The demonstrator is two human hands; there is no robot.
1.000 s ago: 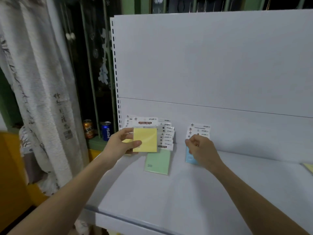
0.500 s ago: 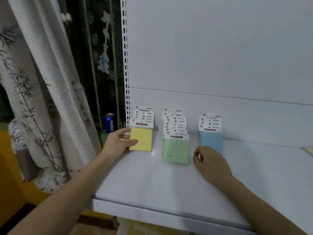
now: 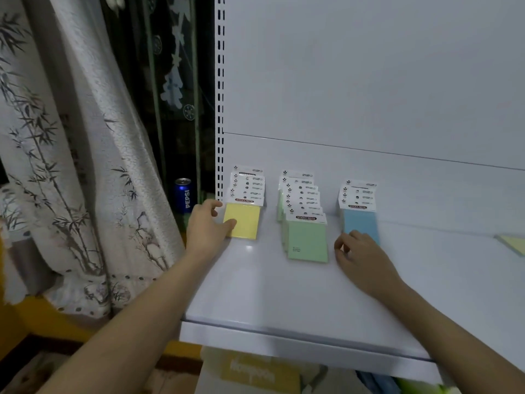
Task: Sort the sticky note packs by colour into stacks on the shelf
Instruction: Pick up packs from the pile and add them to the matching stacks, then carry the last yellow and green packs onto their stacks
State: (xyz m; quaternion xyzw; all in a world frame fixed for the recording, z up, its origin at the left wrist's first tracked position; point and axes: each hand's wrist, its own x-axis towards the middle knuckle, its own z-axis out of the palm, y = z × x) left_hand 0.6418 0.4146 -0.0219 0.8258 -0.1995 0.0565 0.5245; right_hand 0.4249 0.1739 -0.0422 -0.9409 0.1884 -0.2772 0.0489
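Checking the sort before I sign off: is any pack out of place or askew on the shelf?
One yellow pack lies alone at the shelf's far right edge, apart from the yellow stack at the left. The green stack fans slightly unevenly.

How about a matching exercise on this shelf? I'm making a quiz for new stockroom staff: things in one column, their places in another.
Things:
1. stack of yellow sticky note packs
2. stack of green sticky note packs
3. stack of blue sticky note packs
4. blue Pepsi can

Places:
A. middle of the three stacks
B. off the white shelf, left of it by the curtain
C. gripped by the left hand
D. just behind the right hand

Pairs: 1-C, 2-A, 3-D, 4-B
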